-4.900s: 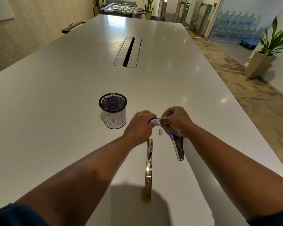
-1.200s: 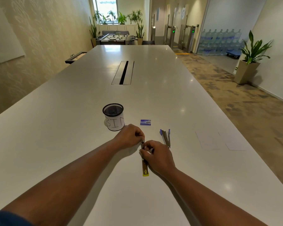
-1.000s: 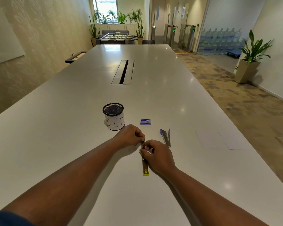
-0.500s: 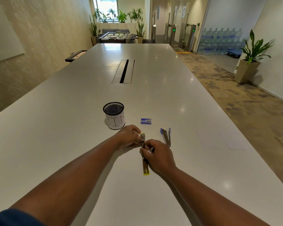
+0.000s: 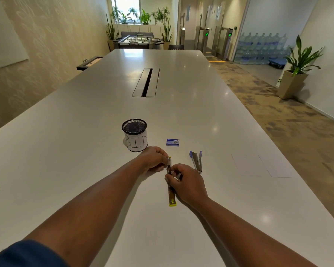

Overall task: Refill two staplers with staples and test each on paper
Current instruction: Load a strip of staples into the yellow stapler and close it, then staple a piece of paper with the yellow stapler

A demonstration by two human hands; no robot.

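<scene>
Yellow-tipped metal stapler [image 5: 170, 191], opened flat: my left hand [image 5: 152, 160] pinches its far end, my right hand [image 5: 185, 185] grips mid-rail; loading unfinished. Blue-tipped metal stapler [image 5: 196, 160], white paper sheets [image 5: 258, 165]: untouched.

This is an office, a meeting area open to a lobby. A long white conference table [image 5: 181, 112] fills the room, with a cable slot [image 5: 146, 82] set in its middle. Beyond its far end stands a foosball table [image 5: 138, 41] among potted plants [image 5: 299, 60]. To the right are access turnstiles [image 5: 218, 43] lit green, and what look like stacked water bottles [image 5: 262, 48] behind glass.
</scene>
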